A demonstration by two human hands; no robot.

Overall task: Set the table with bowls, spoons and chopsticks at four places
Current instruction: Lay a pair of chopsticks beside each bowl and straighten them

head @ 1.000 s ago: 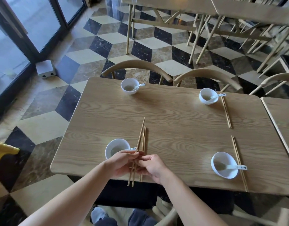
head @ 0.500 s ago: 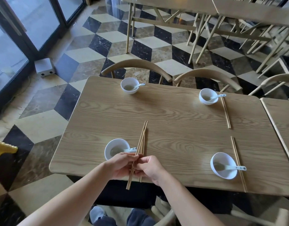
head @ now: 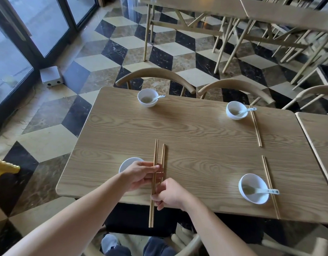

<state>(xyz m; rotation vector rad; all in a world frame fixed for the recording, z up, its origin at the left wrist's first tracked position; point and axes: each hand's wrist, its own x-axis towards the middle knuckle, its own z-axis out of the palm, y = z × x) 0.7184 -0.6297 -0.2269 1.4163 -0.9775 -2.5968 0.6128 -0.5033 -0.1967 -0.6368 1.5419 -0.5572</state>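
Four chopsticks are held at the near left corner of the table, sorted into two pairs side by side and pointed away from the person. The left-hand pair reaches back past the table edge, while the near ends of the other pair are hidden behind the hands. The left hand is spread above the near left bowl, half covering it, with its fingers closed on the sticks about midway. The right hand is curled at the table edge, thumb and fingertips pinched on the longer-reaching pair. Over on the far side, the far left bowl is seen with the far left spoon resting in it. The far right bowl and the near right bowl are each set with a spoon inside, and the far right pair and the near right pair are laid just to their right.
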